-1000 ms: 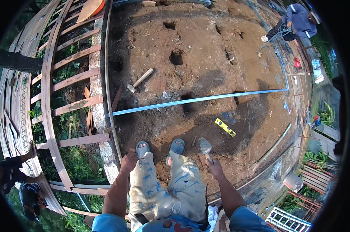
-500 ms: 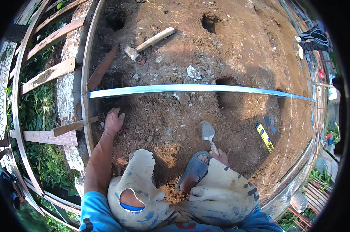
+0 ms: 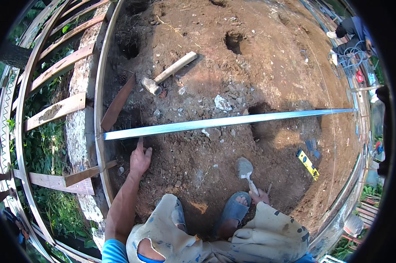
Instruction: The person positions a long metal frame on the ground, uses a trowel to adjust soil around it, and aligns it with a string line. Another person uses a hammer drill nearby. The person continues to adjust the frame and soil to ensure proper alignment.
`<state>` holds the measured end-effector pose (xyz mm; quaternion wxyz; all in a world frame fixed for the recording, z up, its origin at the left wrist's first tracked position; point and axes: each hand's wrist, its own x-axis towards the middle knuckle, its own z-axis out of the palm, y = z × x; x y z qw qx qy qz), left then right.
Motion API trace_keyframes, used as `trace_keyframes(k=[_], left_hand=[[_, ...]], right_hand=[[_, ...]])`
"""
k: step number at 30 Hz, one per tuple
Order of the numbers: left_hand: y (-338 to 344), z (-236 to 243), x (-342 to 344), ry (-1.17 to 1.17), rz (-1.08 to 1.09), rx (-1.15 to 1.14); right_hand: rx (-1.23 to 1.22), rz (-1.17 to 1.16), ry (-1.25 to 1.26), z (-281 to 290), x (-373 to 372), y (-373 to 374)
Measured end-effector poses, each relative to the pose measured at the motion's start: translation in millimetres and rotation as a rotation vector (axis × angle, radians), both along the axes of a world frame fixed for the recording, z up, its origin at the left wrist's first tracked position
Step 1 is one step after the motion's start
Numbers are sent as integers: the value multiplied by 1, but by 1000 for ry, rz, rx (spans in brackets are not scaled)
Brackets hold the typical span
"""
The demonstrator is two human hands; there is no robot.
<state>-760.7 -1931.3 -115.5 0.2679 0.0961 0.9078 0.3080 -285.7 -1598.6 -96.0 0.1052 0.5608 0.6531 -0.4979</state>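
Note:
My left hand (image 3: 140,160) is over the soil just below the left end of a long straight metal bar (image 3: 197,124). Its index finger stretches up to the bar's near edge and the thumb stands apart; nothing is in it. Whether the fingertip touches the bar, I cannot tell. My right hand (image 3: 261,197), beside my right sandal (image 3: 234,208), is closed around the handle of a trowel (image 3: 245,168). The trowel's dirt-coated blade points away from me over the ground. The bar runs from a wooden rail (image 3: 102,83) across the dug earth to the far right side.
Beyond the bar lies a wooden-handled hammer (image 3: 171,71). A brown board (image 3: 120,103) leans by the rail. A yellow spirit level (image 3: 308,165) rests at right. Several holes, including one (image 3: 234,42) further off, break the soil. A string (image 3: 333,144) runs along the right; another person (image 3: 349,33) is at upper right.
My left index finger now reaches out toward the bar, where the hand was more curled before. The view has shifted, and another person shows more at upper right. The trowel stays in my right hand.

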Motion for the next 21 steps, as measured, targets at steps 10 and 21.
trace_keyframes(k=[10, 21], left_hand=[[40, -43, -47, -127, 241, 76], [34, -101, -68, -35, 194, -68]], right_hand=[[95, 170, -123, -14, 10, 10], [91, 144, -170, -18, 12, 10]])
